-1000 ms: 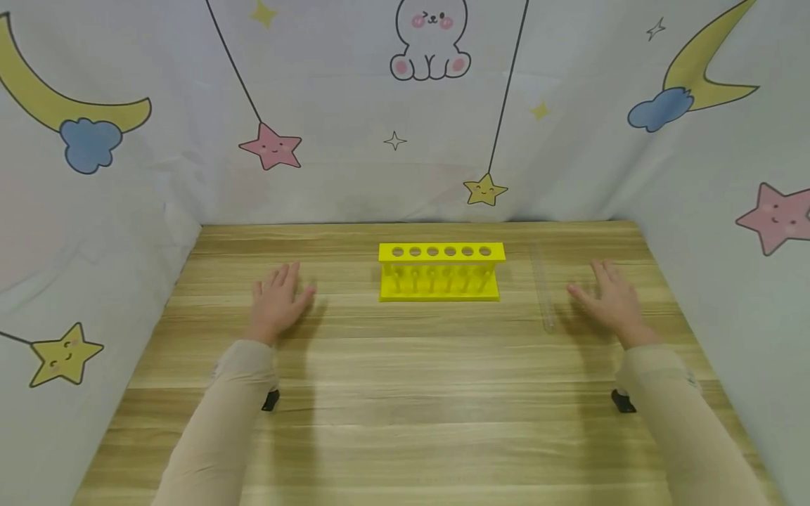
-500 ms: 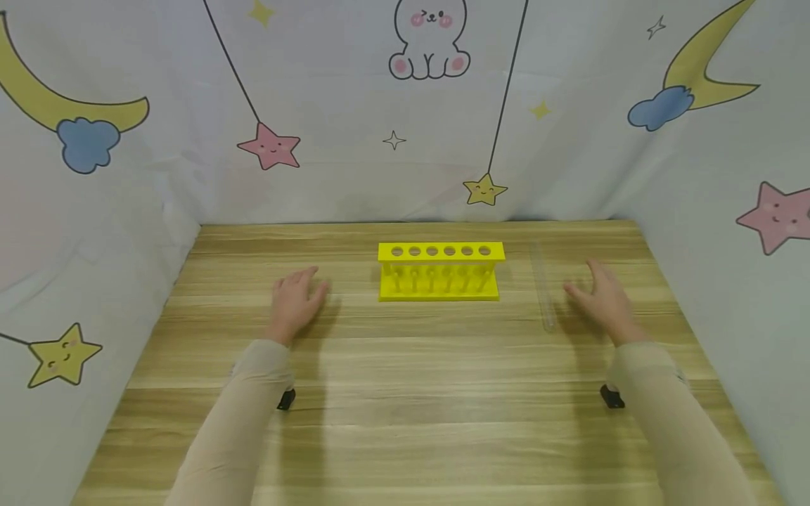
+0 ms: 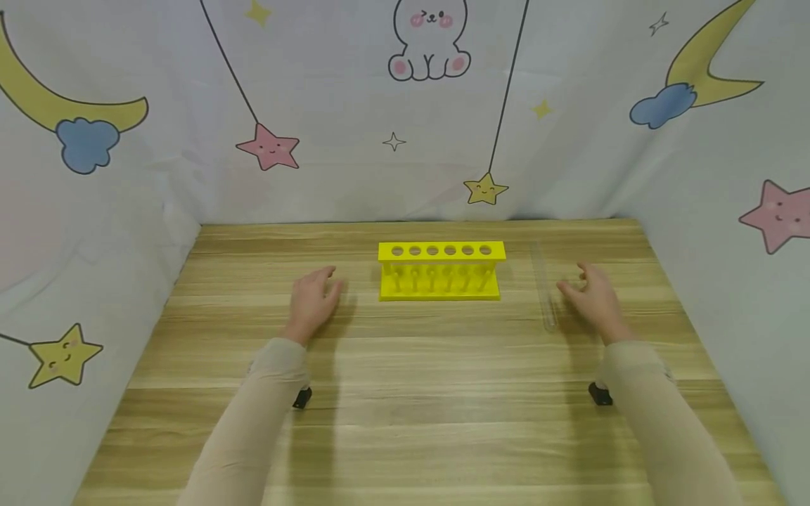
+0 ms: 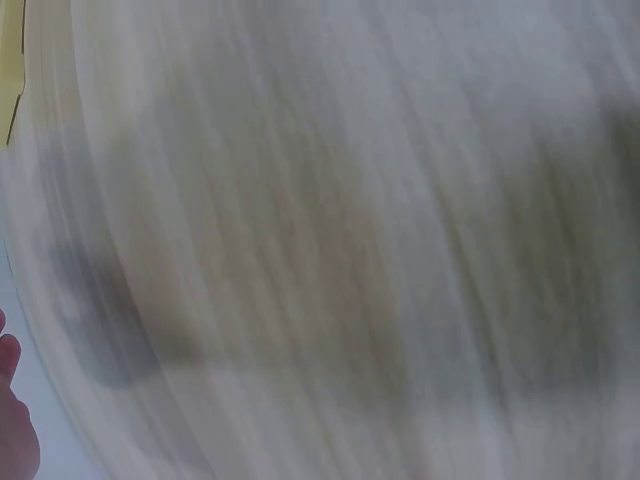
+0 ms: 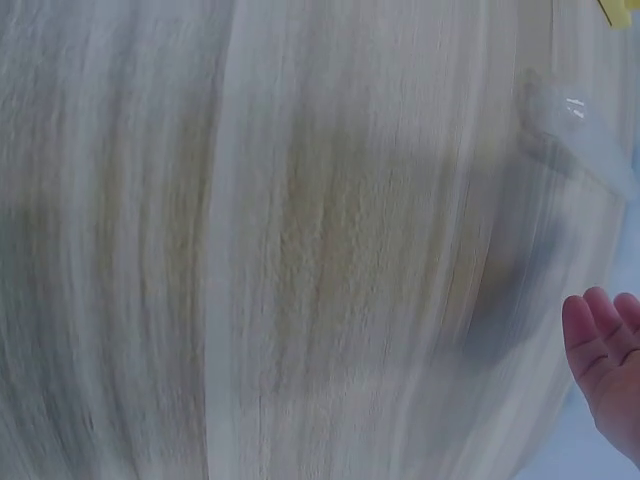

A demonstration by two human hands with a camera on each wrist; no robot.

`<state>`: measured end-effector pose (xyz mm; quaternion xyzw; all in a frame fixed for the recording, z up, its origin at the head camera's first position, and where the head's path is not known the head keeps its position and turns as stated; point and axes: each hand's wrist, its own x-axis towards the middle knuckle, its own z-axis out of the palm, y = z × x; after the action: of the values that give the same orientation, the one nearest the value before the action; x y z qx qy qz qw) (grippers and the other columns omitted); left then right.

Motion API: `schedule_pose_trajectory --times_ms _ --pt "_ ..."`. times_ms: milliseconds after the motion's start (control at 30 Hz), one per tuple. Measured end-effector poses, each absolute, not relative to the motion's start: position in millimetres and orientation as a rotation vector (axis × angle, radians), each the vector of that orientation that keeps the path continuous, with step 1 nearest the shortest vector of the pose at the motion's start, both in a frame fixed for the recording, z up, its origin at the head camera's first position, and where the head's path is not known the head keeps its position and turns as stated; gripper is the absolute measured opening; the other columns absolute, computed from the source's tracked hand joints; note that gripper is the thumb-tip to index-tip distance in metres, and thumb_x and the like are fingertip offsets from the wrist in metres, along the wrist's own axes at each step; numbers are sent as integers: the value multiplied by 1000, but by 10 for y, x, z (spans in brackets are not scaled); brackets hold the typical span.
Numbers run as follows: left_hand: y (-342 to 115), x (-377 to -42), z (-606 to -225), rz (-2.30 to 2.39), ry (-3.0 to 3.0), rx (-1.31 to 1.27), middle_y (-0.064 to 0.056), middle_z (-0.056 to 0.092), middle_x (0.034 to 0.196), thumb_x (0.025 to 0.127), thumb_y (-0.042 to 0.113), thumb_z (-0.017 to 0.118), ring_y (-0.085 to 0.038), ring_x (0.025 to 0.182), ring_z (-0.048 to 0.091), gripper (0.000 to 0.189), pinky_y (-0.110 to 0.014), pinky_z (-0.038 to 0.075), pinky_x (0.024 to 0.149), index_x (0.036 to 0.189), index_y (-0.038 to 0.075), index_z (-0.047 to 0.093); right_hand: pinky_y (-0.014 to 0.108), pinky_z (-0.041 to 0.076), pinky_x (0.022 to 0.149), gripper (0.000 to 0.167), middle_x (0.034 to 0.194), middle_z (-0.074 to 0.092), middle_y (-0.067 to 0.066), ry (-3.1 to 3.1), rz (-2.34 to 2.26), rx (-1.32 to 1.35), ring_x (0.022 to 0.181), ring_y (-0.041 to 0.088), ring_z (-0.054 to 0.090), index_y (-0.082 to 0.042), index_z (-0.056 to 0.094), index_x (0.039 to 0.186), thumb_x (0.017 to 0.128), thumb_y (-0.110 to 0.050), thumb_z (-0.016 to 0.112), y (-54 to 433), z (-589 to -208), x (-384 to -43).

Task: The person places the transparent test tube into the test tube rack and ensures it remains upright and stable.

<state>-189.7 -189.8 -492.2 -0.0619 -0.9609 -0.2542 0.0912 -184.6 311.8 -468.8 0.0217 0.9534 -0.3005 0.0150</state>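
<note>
A yellow test tube rack [image 3: 439,299] with a row of round holes stands toward the back of the wooden table. Right of it lies a clear glass test tube [image 3: 544,295], its rounded end toward the person. My left hand [image 3: 311,301] hovers left of the rack, fingers loosely bent and holding nothing. On the other side, my right hand [image 3: 595,299] is close to the right of the tube, thumb and fingers apart with nothing between them. In the right wrist view, the tube [image 5: 580,125] shows beyond the fingers [image 5: 605,330].
The wooden table [image 3: 436,407] is bounded at the back and sides by a white cloth [image 3: 354,183] printed with stars, moons and a bear-like figure. Each sleeve has a small black device [image 3: 600,394] at its wrist.
My left hand has moved right toward the rack, its fingers bending in. My right hand has shifted slightly left toward the test tube. The rack and tube have stayed put.
</note>
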Motion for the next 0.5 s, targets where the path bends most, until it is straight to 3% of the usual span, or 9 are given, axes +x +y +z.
schedule_pose_trajectory --times_ms 500 --pt "-1638 -1936 -4937 -1003 -2804 -110 -15 58 113 91 24 47 -31 104 53 36 -44 37 92 119 3 51 53 36 84 65 113 43 31 2932 -1000 129 101 42 43 7 29 131 87 -35 52 2998 -4773 -1938"
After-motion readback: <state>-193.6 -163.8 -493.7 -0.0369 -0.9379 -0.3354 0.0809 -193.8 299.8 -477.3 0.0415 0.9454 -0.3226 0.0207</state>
